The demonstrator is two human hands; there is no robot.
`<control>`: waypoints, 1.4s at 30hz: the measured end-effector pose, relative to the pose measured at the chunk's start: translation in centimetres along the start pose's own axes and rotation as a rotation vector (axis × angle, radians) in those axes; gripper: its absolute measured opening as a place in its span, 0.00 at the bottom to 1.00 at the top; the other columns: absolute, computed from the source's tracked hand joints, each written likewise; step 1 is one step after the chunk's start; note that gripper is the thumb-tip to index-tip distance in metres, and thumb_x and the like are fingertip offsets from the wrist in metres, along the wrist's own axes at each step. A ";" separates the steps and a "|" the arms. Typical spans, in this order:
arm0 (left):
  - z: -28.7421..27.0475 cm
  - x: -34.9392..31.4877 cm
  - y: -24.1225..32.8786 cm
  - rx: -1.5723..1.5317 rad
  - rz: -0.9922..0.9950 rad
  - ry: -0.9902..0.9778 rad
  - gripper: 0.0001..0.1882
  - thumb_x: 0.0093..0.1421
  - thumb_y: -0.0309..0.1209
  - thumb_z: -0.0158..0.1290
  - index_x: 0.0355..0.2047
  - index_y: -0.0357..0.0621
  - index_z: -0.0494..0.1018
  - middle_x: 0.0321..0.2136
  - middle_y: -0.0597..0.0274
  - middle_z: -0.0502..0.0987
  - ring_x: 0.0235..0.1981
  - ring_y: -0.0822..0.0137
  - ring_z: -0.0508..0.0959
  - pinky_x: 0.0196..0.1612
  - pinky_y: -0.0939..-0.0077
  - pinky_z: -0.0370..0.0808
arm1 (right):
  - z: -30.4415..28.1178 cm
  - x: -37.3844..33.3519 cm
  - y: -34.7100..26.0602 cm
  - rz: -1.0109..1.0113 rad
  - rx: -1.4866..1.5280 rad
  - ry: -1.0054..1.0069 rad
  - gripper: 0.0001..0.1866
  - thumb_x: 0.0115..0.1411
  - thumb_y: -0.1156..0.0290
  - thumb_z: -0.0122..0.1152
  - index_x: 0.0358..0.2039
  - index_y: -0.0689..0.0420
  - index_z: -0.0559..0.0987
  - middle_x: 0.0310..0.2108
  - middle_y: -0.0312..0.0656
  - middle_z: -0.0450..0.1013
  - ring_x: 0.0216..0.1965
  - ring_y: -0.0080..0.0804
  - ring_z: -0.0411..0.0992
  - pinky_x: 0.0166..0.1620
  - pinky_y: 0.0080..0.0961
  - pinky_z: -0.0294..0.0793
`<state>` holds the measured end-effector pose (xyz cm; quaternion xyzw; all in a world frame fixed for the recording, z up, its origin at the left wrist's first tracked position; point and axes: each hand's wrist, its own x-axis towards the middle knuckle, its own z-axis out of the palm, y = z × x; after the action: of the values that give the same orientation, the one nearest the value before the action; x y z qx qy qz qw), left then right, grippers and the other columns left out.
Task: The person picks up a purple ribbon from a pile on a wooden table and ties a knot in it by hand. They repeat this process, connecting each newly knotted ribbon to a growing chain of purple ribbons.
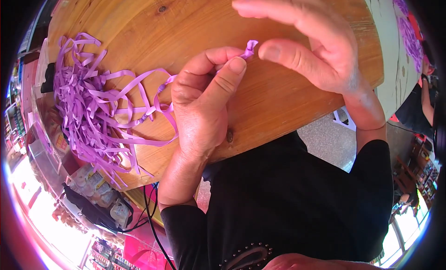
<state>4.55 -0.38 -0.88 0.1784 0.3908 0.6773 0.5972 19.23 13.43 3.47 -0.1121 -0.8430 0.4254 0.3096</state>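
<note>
Between the thumb and forefinger of my left hand is pinched a purple ribbon, its short knotted end poking out past the fingertips. From behind that hand, more ribbon loops run left, with small knots along them, to a tangled heap of purple ribbons at the table's left edge. My right hand hovers just right of the knotted end, fingers stretched out and thumb apart from them, with nothing visible in its grasp. A thin purple strand shows at the top, partly hidden behind the right hand.
The wooden table has a curved edge in front of me. A pale marbled surface adjoins it on the right, with more purple ribbons at its far side. Clear plastic packages and dark cables lie at lower left, below the table.
</note>
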 end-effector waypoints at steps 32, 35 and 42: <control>0.4 0.3 0.6 0.684 0.424 0.056 0.05 0.55 0.20 0.56 0.33 0.37 0.75 0.23 0.69 0.72 0.23 0.79 0.67 0.26 0.85 0.64 | 1.1 -0.2 1.2 -0.257 -0.246 -0.050 0.13 0.46 0.79 0.66 0.34 0.63 0.79 0.27 0.42 0.73 0.30 0.37 0.70 0.33 0.26 0.69; 0.1 -0.2 1.7 0.981 0.428 0.008 0.10 0.55 0.20 0.56 0.39 0.37 0.75 0.26 0.72 0.73 0.29 0.82 0.69 0.34 0.88 0.66 | 0.0 -0.3 1.4 -0.286 -0.314 -0.026 0.09 0.49 0.81 0.63 0.34 0.64 0.78 0.28 0.42 0.73 0.30 0.33 0.70 0.33 0.23 0.69; -1.9 -1.6 4.7 0.926 0.359 0.140 0.08 0.56 0.21 0.56 0.38 0.36 0.76 0.26 0.72 0.72 0.27 0.82 0.69 0.30 0.88 0.65 | -4.9 -1.8 4.3 -0.031 -0.158 0.559 0.08 0.61 0.83 0.51 0.39 0.67 0.76 0.38 0.42 0.73 0.38 0.24 0.70 0.42 0.17 0.69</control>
<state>0.38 -2.38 1.79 0.4433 0.6528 0.5350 0.3018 23.29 18.42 1.49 -0.2359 -0.7571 0.3064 0.5266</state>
